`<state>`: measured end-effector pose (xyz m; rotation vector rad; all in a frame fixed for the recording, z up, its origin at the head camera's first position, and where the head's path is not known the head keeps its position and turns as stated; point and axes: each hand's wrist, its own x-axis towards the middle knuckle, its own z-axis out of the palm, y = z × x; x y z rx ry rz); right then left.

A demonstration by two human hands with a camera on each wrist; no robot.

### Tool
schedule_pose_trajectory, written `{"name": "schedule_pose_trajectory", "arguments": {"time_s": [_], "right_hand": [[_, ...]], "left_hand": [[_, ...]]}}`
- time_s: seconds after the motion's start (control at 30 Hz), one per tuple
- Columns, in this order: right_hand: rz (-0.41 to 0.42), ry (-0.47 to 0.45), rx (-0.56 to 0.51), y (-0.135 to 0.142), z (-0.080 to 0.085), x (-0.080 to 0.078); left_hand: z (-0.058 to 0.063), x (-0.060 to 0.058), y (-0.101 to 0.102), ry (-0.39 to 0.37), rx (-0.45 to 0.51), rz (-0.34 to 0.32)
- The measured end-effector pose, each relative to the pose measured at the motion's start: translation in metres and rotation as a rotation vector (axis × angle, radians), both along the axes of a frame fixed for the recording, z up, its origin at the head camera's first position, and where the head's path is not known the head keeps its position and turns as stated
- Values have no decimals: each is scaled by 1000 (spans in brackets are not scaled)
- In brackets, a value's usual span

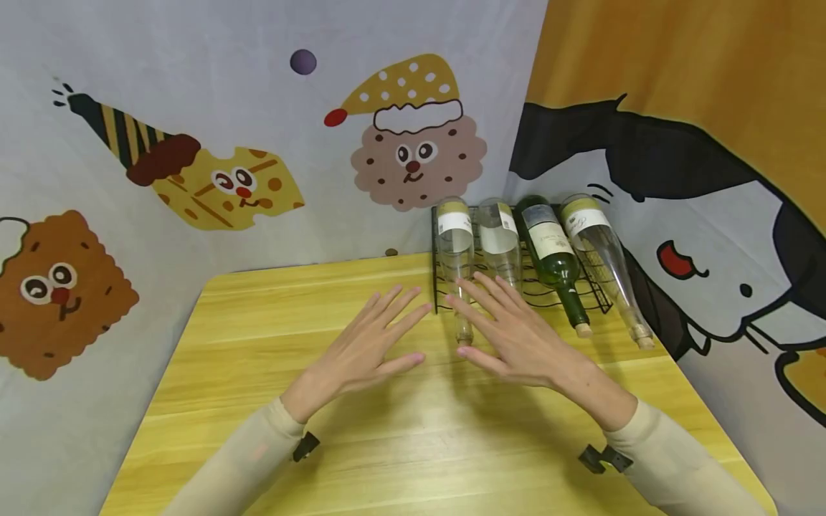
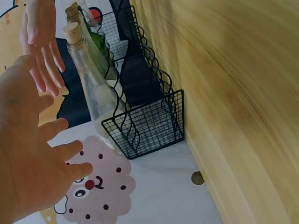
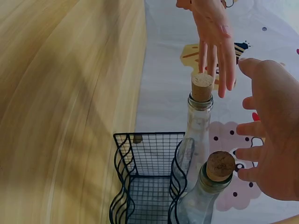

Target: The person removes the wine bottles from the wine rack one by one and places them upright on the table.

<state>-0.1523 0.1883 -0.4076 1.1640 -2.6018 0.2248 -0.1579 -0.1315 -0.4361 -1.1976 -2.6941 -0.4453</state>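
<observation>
Both hands hover over the wooden table with fingers spread and nothing held. My left hand (image 1: 364, 347) is left of a black wire wine rack (image 1: 435, 287). My right hand (image 1: 516, 333) is in front of the rack and overlaps two bottles in the head view. Across the rack's top lie a clear bottle (image 1: 454, 240) at the left, a second clear bottle (image 1: 500, 240), a green bottle (image 1: 558, 261) with a cream label, and another clear bottle (image 1: 609, 254) at the right. Corks close the necks; a cork (image 3: 202, 87) shows plainly in the right wrist view.
The pale wooden table (image 1: 271, 315) reaches back to a cloth backdrop (image 1: 245, 72) printed with cartoon food. On the right hangs another cloth with a cartoon face (image 1: 716, 251). The rack stands near the table's back right corner, its bottle necks pointing toward the front.
</observation>
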Motion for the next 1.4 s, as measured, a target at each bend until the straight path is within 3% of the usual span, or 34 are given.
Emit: {"name": "schedule_pose_trajectory", "arguments": {"time_s": [0.5, 0.97, 1.4], "right_hand": [[-29, -33, -11, 9, -5, -1], [-30, -13, -12, 25, -3, -5], [-34, -60, -3, 36, 4, -9]], "left_hand": [[-7, -14, 16, -172, 167, -10], [-10, -41, 31, -325, 315, 12], [-10, -61, 52, -396, 476, 54]]}}
